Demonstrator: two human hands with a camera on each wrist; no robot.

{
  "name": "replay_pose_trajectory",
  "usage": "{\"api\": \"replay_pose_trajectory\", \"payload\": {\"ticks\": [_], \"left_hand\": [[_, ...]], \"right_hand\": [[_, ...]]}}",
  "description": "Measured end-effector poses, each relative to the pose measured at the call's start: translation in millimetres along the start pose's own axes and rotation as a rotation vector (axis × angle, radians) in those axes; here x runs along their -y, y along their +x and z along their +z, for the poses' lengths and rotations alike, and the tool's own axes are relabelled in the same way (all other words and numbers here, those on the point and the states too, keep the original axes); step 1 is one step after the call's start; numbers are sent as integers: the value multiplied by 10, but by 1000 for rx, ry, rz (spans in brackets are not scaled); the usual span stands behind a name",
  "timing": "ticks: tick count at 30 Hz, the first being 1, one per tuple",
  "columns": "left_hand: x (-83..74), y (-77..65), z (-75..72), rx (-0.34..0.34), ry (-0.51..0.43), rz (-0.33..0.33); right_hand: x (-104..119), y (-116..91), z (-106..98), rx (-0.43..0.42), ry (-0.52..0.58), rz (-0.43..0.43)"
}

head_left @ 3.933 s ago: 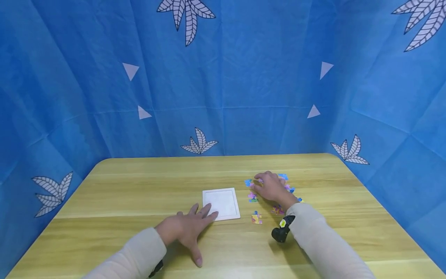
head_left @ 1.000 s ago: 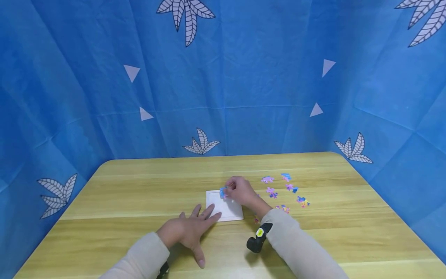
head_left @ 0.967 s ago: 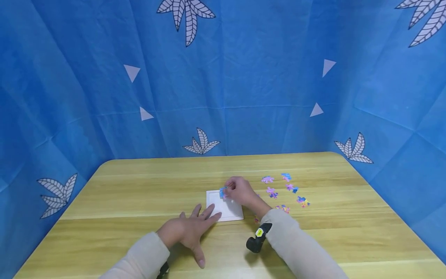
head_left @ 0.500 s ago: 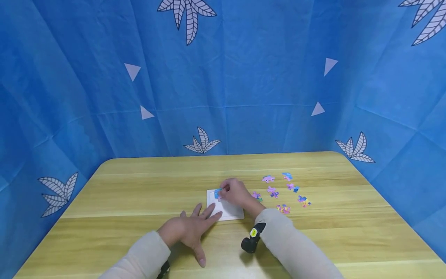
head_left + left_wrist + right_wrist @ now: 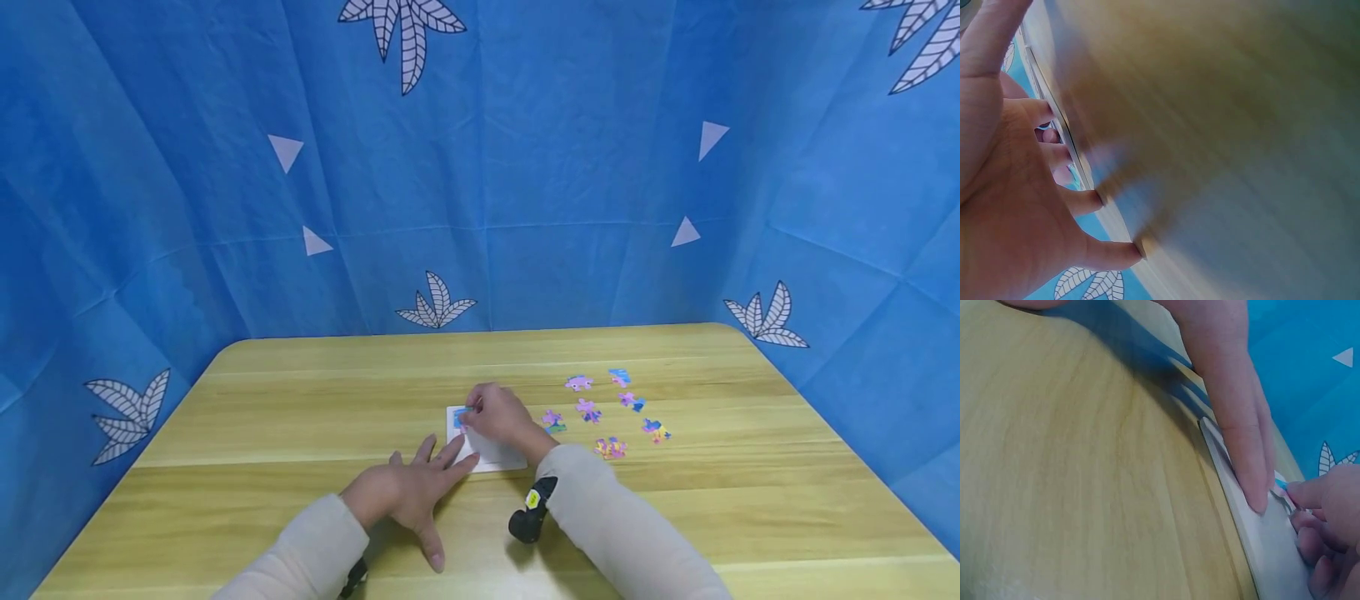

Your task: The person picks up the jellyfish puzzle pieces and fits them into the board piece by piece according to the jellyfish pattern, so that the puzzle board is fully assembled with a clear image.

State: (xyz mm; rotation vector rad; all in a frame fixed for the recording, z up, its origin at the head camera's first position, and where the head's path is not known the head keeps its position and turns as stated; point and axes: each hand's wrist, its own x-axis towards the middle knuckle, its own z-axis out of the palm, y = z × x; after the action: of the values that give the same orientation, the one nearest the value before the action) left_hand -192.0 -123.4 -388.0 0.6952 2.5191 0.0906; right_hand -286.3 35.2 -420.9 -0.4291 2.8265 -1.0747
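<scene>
A white square puzzle tray (image 5: 498,457) lies flat near the middle of the table. My right hand (image 5: 497,413) is over its far left corner and pinches a blue and pink jigsaw piece (image 5: 460,418) between thumb and fingers. In the right wrist view the same jigsaw piece (image 5: 1280,485) shows at the fingertips, low over the tray (image 5: 1266,550). My left hand (image 5: 408,490) is spread, its fingertips resting on the tray's left front edge. The left wrist view shows that hand (image 5: 1022,181) with fingers apart and their tips down on the surface.
Several loose jigsaw pieces lie right of the tray, among them a pink one with eyes (image 5: 578,382), a blue and pink one (image 5: 619,377) and a yellow one (image 5: 611,448). The wooden table (image 5: 315,400) ends at a blue curtain (image 5: 555,275).
My right hand has gone from the loose pieces to the tray with a jigsaw piece, then slid left to the tray's far left corner. The left hand has stayed nearly still.
</scene>
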Motion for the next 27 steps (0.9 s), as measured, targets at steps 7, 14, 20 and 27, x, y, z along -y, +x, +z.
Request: {"api": "replay_pose_trajectory", "payload": {"ticks": [7,14,20,27], "left_hand": [[0,7,0,-2,14,1],[-10,0,4,-13,21,-6],[-1,7,7,-2,12,-12],[0,10,3,4,5,-17]], "right_hand": [[26,1,10,-4,-44,49],[56,-8,2,0,-58,64],[62,-8,19,-5,-66,85],[47,19,55,-22,-101,89]]}}
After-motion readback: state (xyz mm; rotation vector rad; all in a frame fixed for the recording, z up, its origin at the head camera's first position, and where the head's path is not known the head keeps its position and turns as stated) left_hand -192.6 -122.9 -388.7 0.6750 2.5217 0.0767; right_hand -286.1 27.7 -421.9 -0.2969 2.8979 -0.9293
